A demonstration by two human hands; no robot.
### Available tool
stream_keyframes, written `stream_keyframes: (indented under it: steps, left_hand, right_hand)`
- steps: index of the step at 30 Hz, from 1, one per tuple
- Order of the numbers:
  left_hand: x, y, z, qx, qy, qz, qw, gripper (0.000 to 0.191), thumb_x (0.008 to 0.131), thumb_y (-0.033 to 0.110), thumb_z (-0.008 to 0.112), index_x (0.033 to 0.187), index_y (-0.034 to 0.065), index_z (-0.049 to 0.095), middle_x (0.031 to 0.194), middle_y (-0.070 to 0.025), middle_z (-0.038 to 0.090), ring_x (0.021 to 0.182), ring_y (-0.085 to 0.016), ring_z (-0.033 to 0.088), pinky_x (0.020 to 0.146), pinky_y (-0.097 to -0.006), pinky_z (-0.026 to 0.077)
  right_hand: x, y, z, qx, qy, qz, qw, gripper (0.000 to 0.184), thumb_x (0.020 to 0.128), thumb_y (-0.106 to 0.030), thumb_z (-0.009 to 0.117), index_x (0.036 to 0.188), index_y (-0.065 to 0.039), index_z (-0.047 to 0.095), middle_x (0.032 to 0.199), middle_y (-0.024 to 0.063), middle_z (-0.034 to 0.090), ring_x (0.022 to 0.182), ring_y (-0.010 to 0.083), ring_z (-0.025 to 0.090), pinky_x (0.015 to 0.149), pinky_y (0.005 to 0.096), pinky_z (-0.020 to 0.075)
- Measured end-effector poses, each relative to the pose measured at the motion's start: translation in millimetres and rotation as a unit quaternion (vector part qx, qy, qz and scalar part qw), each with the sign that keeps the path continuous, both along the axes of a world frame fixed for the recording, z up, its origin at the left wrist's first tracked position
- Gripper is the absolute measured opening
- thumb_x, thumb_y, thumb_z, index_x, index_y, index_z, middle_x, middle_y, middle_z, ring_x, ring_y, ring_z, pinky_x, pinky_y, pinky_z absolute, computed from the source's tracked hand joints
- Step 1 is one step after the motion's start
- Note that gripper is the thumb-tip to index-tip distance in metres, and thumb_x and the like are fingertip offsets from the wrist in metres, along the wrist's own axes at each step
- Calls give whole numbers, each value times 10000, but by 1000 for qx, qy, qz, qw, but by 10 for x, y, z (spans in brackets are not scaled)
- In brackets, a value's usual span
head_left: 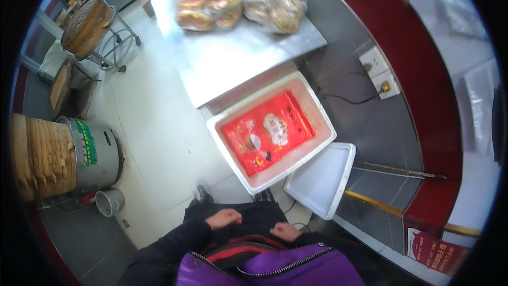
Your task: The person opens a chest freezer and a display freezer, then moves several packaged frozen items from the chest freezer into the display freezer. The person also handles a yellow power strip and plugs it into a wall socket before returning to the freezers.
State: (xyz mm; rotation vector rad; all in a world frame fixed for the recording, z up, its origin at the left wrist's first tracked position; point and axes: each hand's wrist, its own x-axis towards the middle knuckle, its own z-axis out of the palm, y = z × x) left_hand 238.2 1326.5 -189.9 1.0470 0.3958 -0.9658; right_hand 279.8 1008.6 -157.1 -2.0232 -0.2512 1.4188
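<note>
My left hand [224,219] is held before my dark apron, its fingers curled in and nothing visible in it. To its right, my right hand [285,232] is likewise curled, apart from the left and near the hem of my jacket. In front of both stands a white foam box [234,167], uncovered. A red plastic package [262,127] with printed writing and a food picture lies flat inside it. The box's white foam lid [319,178] leans at an angle beside its near right corner.
A steel table [222,59] beyond the box bears two clear bags of flat breads [212,6] and wrapped food [274,4]. Stacked bamboo steamers [43,155] adjoin a metal steamer drum [97,151] at left, near a bucket [110,202]. A power cord [349,99] runs from the wall socket [385,85].
</note>
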Motion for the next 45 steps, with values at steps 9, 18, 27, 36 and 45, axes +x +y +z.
stream_keyframes:
  steps: [9, 18, 27, 36, 45]
  left_hand:
    - [-566, 1746, 1783, 9, -395, -148, 907, 237, 870, 211, 582, 1019, 28, 611, 892, -103, 641, 856, -191, 600, 778, -309, 459]
    - [-451, 2506, 2380, 108, -393, -267, 873, 322, 875, 304, 514, 1029, 32, 590, 937, -150, 644, 891, -289, 609, 771, -369, 451]
    - [236, 3276, 2197, 175, -359, -295, 868, 360, 821, 332, 582, 995, 17, 598, 905, -150, 640, 845, -243, 598, 729, -359, 453]
    - [1417, 3804, 2209, -155, -129, -92, 975, 174, 928, 185, 536, 950, 34, 621, 871, 44, 633, 747, -26, 527, 669, -202, 453]
    - [2768, 3879, 2315, -188, -208, -338, 899, 236, 927, 150, 510, 1057, -17, 615, 936, 9, 642, 806, -51, 548, 698, -228, 463]
  right_hand:
    - [-468, 1882, 1933, -166, -56, 122, 977, 385, 751, -416, 620, 949, -95, 546, 908, 122, 615, 890, 308, 604, 730, 374, 443]
    - [-484, 2455, 2344, -9, -158, 98, 983, 309, 845, -343, 616, 994, -74, 580, 893, 122, 604, 873, 257, 598, 748, 345, 464]
    - [546, 3147, 1614, -64, -120, 249, 959, 266, 857, -173, 580, 1077, -29, 541, 967, 123, 638, 910, 228, 613, 789, 338, 469]
    - [1773, 3797, 1692, 113, -34, 164, 979, 285, 887, -163, 525, 1152, -60, 541, 993, 115, 629, 921, 233, 605, 812, 343, 460]
    - [2446, 4157, 1778, 15, -18, 140, 990, 296, 882, -255, 536, 1104, -64, 580, 964, 134, 640, 887, 239, 619, 784, 358, 469]
